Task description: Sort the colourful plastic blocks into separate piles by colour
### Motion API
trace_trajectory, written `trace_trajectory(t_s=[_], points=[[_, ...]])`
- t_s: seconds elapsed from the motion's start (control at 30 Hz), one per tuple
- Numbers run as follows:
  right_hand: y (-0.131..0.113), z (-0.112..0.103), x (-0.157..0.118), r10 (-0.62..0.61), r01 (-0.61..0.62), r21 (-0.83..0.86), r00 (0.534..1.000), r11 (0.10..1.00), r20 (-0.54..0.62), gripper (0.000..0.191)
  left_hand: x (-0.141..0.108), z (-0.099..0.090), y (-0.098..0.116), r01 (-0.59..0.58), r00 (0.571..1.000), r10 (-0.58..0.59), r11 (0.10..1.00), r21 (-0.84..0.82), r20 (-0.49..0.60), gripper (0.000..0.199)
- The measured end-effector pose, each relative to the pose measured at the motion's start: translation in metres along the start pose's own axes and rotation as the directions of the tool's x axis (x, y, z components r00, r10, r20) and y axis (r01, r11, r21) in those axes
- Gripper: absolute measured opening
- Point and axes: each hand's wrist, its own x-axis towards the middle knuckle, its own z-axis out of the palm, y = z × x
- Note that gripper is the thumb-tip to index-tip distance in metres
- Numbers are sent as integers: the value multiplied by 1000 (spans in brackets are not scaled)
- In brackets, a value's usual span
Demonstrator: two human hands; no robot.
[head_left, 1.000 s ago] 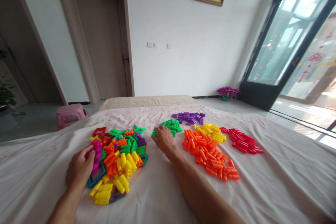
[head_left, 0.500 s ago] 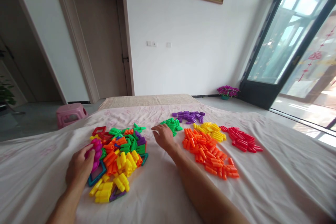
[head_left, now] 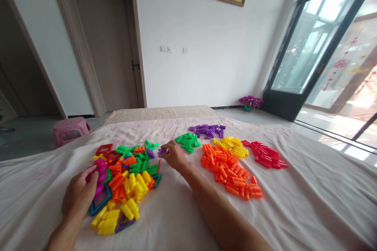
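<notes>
My left hand (head_left: 80,188) is closed on a magenta plastic piece with rounded lobes (head_left: 100,176) at the left side of a mixed heap. My right hand (head_left: 174,155) pinches a purple building piece (head_left: 162,152) just off the heap's right edge. In that heap lie yellow pieces (head_left: 137,188), green pieces (head_left: 143,162), orange pieces (head_left: 117,182) and a blue-framed tile (head_left: 101,200). Beyond my right hand sits a small pile of green pieces (head_left: 187,142).
Single-colour piles spread to the right: purple pieces (head_left: 207,131), yellow pieces (head_left: 231,146), orange pieces (head_left: 226,170) and red pieces (head_left: 265,155). A wrinkled cloth (head_left: 303,192) covers the surface. A pink stool (head_left: 72,128) stands on the floor at left.
My right hand has moved left toward the heap and now has a purple piece from its right edge in its fingers. My left hand keeps hold of the magenta piece.
</notes>
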Motion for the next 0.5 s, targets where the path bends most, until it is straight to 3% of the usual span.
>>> trace_trajectory(t_s=[0.07, 0.17, 0.23, 0.33, 0.4, 0.43, 0.5], points=[[13, -11, 5, 63, -62, 8, 990, 998, -126, 29, 0, -1, 1, 36, 998, -33, 997, -63, 44, 55], [36, -35, 12, 179, -182, 22, 934, 983, -308, 30, 0, -1, 2, 53, 997, -47, 994, -94, 63, 56], [54, -53, 16, 245, -245, 56, 869, 968, -431, 34, 0, -1, 2, 60, 997, -54, 993, -99, 61, 56], [79, -76, 19, 302, -285, 130, 729, 950, -614, 48, 1, 0, 2, 57, 997, -51, 992, -109, 57, 55], [90, -85, 19, 332, -289, 180, 656, 940, -678, 56, 2, 0, 0, 57, 997, -52, 994, -94, 56, 55], [94, -87, 19, 342, -289, 197, 641, 937, -687, 58, 2, 1, 0, 53, 998, -49, 995, -80, 51, 55], [94, -85, 18, 348, -284, 207, 661, 936, -665, 57, 3, 2, -3, 26, 1000, -26, 999, -35, 3, 53]])
